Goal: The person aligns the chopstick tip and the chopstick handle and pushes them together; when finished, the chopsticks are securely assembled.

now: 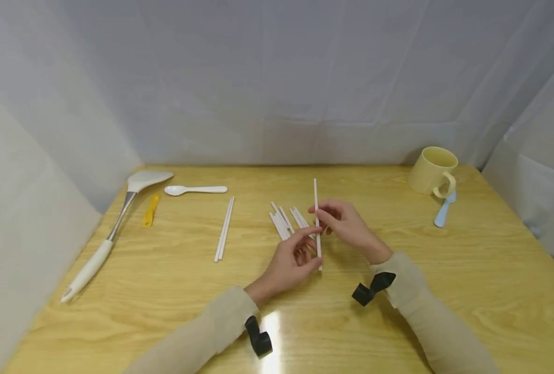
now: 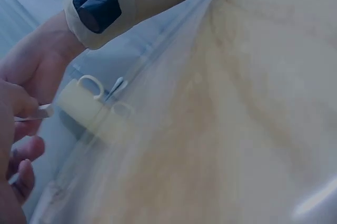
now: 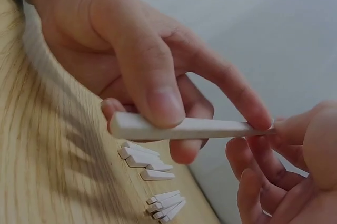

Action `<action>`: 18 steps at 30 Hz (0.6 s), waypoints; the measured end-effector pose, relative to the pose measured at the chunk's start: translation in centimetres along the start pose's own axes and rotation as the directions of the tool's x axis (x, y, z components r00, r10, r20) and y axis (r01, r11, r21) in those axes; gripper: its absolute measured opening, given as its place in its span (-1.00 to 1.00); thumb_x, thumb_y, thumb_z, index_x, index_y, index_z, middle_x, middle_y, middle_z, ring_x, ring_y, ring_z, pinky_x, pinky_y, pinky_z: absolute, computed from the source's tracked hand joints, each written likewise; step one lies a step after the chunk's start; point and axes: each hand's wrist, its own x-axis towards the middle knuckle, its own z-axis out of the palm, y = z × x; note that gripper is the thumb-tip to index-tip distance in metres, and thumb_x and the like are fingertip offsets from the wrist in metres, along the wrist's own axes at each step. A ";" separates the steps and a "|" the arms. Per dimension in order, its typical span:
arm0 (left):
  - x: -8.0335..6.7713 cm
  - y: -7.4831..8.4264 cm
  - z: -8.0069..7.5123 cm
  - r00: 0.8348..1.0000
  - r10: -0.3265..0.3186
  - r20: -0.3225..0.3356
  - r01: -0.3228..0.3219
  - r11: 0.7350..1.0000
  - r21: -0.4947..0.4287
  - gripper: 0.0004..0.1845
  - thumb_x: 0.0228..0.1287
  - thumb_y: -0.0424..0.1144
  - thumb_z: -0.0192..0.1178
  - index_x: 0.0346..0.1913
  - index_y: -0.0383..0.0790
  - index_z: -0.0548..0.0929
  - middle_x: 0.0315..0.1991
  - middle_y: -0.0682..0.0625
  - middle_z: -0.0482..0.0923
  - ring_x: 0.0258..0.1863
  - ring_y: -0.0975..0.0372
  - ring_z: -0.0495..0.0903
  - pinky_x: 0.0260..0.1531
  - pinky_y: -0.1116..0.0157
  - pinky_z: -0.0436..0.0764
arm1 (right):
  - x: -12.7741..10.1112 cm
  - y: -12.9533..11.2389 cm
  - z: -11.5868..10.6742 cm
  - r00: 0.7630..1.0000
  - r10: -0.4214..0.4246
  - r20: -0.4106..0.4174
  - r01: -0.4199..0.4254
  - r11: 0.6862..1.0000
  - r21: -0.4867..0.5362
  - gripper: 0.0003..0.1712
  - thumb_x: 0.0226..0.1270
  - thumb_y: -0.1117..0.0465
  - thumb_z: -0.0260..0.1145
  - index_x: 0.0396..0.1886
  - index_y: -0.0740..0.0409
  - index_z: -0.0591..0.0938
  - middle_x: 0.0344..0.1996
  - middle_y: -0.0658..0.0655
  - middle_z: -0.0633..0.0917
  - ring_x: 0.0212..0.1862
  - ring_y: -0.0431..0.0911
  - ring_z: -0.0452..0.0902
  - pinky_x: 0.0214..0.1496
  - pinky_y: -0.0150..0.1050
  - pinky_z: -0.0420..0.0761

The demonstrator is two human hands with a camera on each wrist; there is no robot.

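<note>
Both hands hold one white chopstick (image 1: 317, 223) above the bench (image 1: 445, 270): the right hand (image 1: 347, 226) pinches it between thumb and fingers, and the left hand (image 1: 291, 262) has its grip clasped on the near end. More white chopsticks (image 1: 286, 221) lie loose just behind; a pair (image 1: 224, 228) rests farther left

On the table (image 1: 445, 291): ladle (image 1: 113, 228) far left, chopstick pair (image 1: 224, 228) centre-left — mug (image 1: 433, 170) far right, behind.
</note>
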 end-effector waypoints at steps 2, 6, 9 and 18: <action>0.1 0.2 -0.6 1.000 -0.007 0.018 0.006 0.999 0.036 -0.41 0.09 -0.48 0.34 0.24 -0.27 0.45 -0.31 -0.18 0.64 -0.56 0.35 0.45 -0.60 0.42 0.47 | 0.1 0.0 0.0 1.000 -0.005 0.011 0.005 1.000 -0.001 -0.69 0.50 0.28 0.04 0.00 0.45 0.55 -0.49 0.04 0.59 -0.46 -0.24 0.52 -0.36 -0.29 0.57; 0.4 0.7 -2.5 0.999 -0.030 0.038 0.024 0.988 0.155 -0.41 0.10 -0.45 0.34 0.24 -0.20 0.48 -0.32 -0.09 0.64 -0.51 0.34 0.48 -0.54 0.42 0.50 | 0.2 0.3 0.2 0.999 -0.001 0.033 0.000 1.000 0.007 -0.71 0.50 0.30 0.03 0.00 0.45 0.53 -0.49 0.09 0.59 -0.46 -0.20 0.52 -0.31 -0.17 0.63; 0.4 0.8 -4.4 0.999 -0.045 0.017 0.040 0.972 0.231 -0.40 0.10 -0.48 0.34 0.25 -0.20 0.48 -0.32 -0.06 0.64 -0.49 0.31 0.49 -0.52 0.42 0.50 | 0.4 0.8 0.3 0.998 0.014 0.055 -0.015 1.000 0.006 -0.71 0.50 0.31 0.02 0.00 0.47 0.52 -0.49 0.14 0.59 -0.45 -0.18 0.52 -0.30 -0.17 0.64; -1.2 0.7 -9.9 0.976 -0.217 0.023 0.184 0.873 0.452 -0.38 0.04 -0.46 0.39 0.24 -0.27 0.50 -0.30 -0.08 0.74 -0.49 0.33 0.56 -0.47 0.41 0.52 | 0.5 3.1 0.9 0.997 0.028 0.066 -0.021 0.993 -0.114 -0.78 0.48 0.34 0.02 -0.09 0.38 0.55 -0.54 0.20 0.57 -0.52 -0.13 0.45 -0.50 -0.35 0.46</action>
